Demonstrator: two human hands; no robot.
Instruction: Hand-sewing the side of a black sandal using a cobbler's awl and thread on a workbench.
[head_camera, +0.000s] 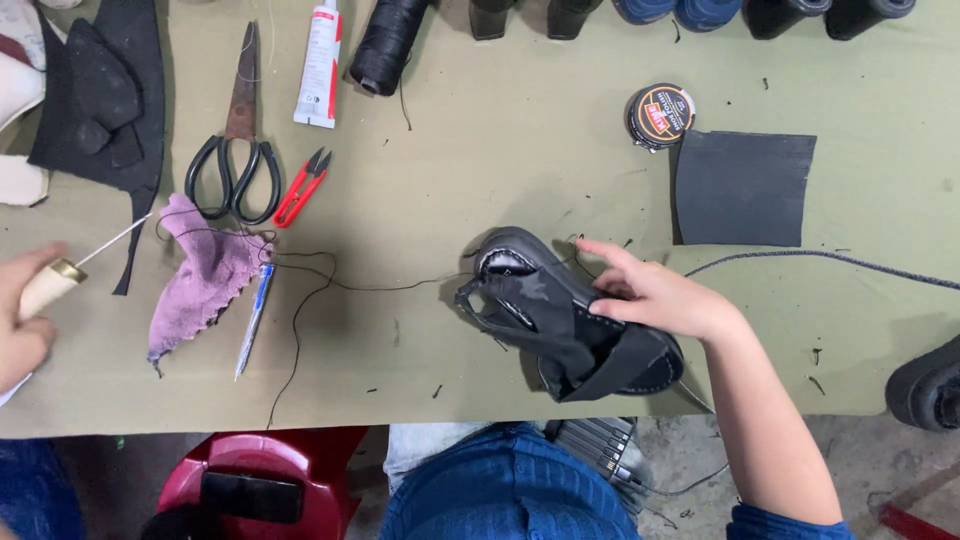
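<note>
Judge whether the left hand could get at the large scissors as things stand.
Probably yes: the left hand already grips an awl, but the scissors lie uncovered nearby on the table, with nothing between.

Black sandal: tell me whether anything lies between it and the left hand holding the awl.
Yes. Between the left hand, gripping the awl, and the black sandal under the right hand, a purple cloth, a blue pen and loose black thread lie on the green table.
</note>
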